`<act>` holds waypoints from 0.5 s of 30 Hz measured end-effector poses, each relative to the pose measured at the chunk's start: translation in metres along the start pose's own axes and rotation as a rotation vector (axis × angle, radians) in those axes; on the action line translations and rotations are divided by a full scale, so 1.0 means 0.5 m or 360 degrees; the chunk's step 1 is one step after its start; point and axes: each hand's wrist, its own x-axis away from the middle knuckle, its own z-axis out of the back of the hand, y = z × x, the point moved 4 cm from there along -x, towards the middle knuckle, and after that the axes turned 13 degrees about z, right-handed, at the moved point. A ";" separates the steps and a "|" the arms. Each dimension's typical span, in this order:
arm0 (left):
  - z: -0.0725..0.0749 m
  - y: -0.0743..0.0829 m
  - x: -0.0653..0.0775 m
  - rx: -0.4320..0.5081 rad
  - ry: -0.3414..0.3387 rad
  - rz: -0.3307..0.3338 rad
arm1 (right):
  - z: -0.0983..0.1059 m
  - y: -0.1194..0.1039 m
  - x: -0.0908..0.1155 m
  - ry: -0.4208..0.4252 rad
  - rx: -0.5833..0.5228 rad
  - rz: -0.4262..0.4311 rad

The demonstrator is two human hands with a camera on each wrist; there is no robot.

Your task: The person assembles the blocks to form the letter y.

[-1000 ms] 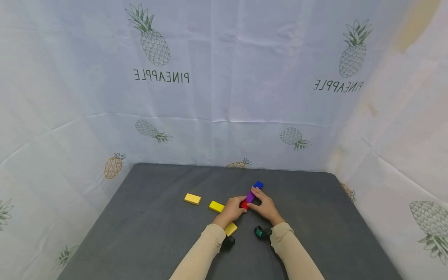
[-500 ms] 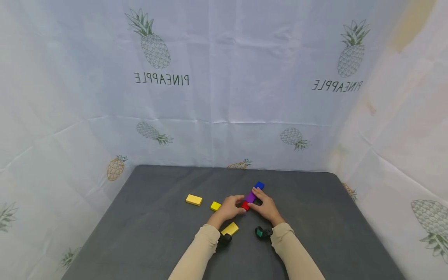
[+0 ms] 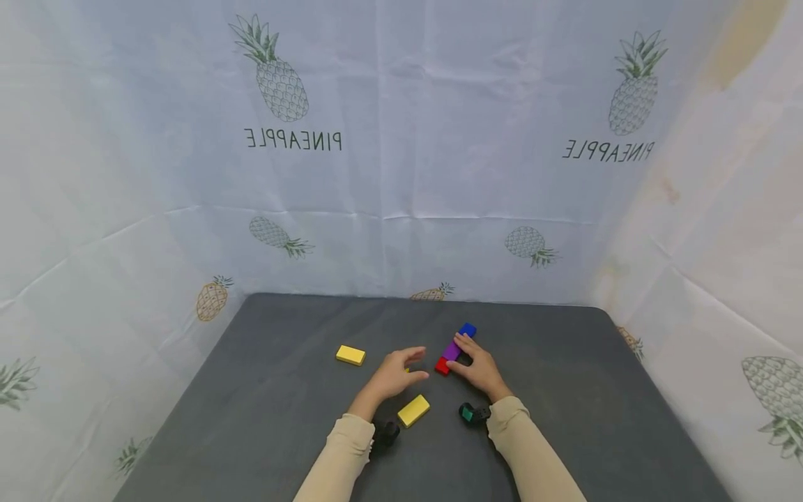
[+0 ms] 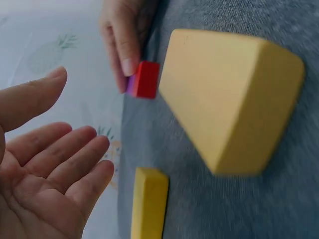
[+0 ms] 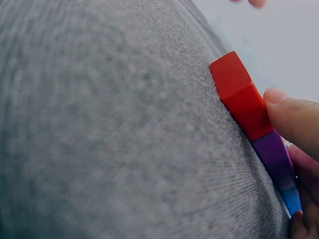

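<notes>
A red block [image 3: 442,367], a purple block [image 3: 450,351] and a blue block [image 3: 468,329] lie end to end in a slanted row. My right hand [image 3: 482,369] rests along the row's right side. Its thumb [image 5: 286,112] touches the red block, while the other fingers reach toward the blue end. My left hand [image 3: 392,374] is apart from the row, holding nothing, thumb and fingers spread. Beneath it a bright yellow block [image 4: 149,204] is mostly hidden in the head view. Closer to me lies another yellow block [image 3: 414,411], large in the left wrist view.
A paler yellow block [image 3: 350,355] lies farther left on the dark table [image 3: 263,390]. Around the table's back and sides hangs a white curtain [image 3: 401,153] printed with pineapples. Both wrists carry black devices [image 3: 473,414] close over the tabletop.
My left hand has drawn away from the red block toward the left, its fingers parting, and now covers most of the bright yellow block. The right hand stays beside the row.
</notes>
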 end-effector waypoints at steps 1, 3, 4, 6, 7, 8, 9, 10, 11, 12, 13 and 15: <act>0.005 -0.002 0.005 -0.0006 0.0015 -0.0002 | 0.001 0.000 0.000 -0.0005 0.0002 -0.0006; 0.013 -0.006 0.016 -0.0005 0.0033 -0.0005 | 0.002 -0.001 0.000 -0.0018 0.0004 -0.0011; 0.016 -0.009 0.021 -0.0003 0.0033 0.0000 | 0.003 -0.002 0.000 -0.0024 0.0002 -0.0012; 0.020 -0.014 0.031 0.0002 0.0032 -0.0004 | 0.004 -0.002 0.000 -0.0033 -0.0003 -0.0017; 0.022 -0.016 0.036 0.0003 0.0030 -0.0005 | 0.004 -0.002 0.001 -0.0038 0.0002 -0.0020; 0.024 -0.018 0.041 -0.0003 0.0034 -0.0005 | 0.004 -0.002 0.001 -0.0041 0.0005 -0.0020; 0.026 -0.021 0.046 -0.0001 0.0046 0.0002 | 0.004 -0.001 0.001 -0.0044 0.0008 -0.0019; 0.028 -0.023 0.050 -0.0011 0.0067 0.0005 | 0.003 -0.001 0.001 -0.0047 0.0009 -0.0015; 0.030 -0.026 0.055 -0.0026 0.0106 0.0008 | 0.003 -0.001 0.001 -0.0049 0.0011 -0.0012; 0.033 -0.030 0.058 -0.0033 0.0148 0.0025 | 0.003 0.000 0.000 -0.0049 0.0014 -0.0006; 0.036 -0.033 0.062 -0.0040 0.0195 0.0042 | 0.002 0.000 0.000 -0.0048 0.0014 -0.0001; 0.043 -0.039 0.069 -0.0024 0.0294 0.0073 | 0.002 0.000 -0.001 -0.0047 0.0016 0.0008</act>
